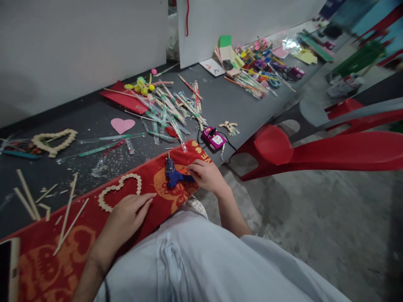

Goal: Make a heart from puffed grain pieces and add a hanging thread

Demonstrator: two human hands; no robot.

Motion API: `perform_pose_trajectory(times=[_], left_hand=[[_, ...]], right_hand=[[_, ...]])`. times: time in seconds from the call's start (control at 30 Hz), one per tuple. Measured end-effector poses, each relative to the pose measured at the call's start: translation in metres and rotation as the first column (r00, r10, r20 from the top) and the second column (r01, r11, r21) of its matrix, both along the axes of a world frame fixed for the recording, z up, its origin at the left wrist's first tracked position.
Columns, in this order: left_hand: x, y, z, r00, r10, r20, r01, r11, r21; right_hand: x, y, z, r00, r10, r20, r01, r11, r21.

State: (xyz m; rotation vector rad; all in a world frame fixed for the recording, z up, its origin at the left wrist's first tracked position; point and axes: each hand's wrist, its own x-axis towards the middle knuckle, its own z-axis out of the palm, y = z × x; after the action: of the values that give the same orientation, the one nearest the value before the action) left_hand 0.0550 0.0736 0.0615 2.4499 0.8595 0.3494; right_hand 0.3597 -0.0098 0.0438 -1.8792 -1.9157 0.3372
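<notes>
The work in hand appears to be building heart outlines from small pale pieces, at a point where the glue gun is being handled. The gun [171,180] lies on the red cloth [151,216] at the table's edge, its nozzle pointing away from the person and its handle reaching toward the right hand [206,175]. That hand is bent over the handle's end, fingers curled and close together; whether they grip it or only rest against it cannot be told. The left hand [128,213] is palm down, fingers stretched out and thumb loosely apart, with nothing visible in its hold. It overlaps the lower right of a heart outline [121,183] lying on the cloth; contact there is unclear. Loose sticks [68,209] lie to the left, and a second outline [53,152] sits farther back on the grey table [217,100]. If glue is wanted, the next move calls for a sure hold on the handle, the nozzle kept clear of the left fingers, and the outline held steady.
</notes>
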Motion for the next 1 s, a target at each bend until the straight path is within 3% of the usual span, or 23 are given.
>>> perform_pose_trajectory(times=[0.63, 1.0], left_hand=[[-0.003, -0.001, 0.002, 1.000, 0.009, -0.028, -0.010, 0.999, -0.041], [-0.015, -0.007, 0.010, 0.997, 0.046, -0.057, -0.049, 0.998, -0.040]], right_hand=[[-0.005, 0.002, 0.002, 1.000, -0.015, 0.027, 0.015, 1.000, 0.003], [-0.014, 0.010, 0.008, 0.996, 0.080, 0.026, -0.080, 0.997, 0.007]])
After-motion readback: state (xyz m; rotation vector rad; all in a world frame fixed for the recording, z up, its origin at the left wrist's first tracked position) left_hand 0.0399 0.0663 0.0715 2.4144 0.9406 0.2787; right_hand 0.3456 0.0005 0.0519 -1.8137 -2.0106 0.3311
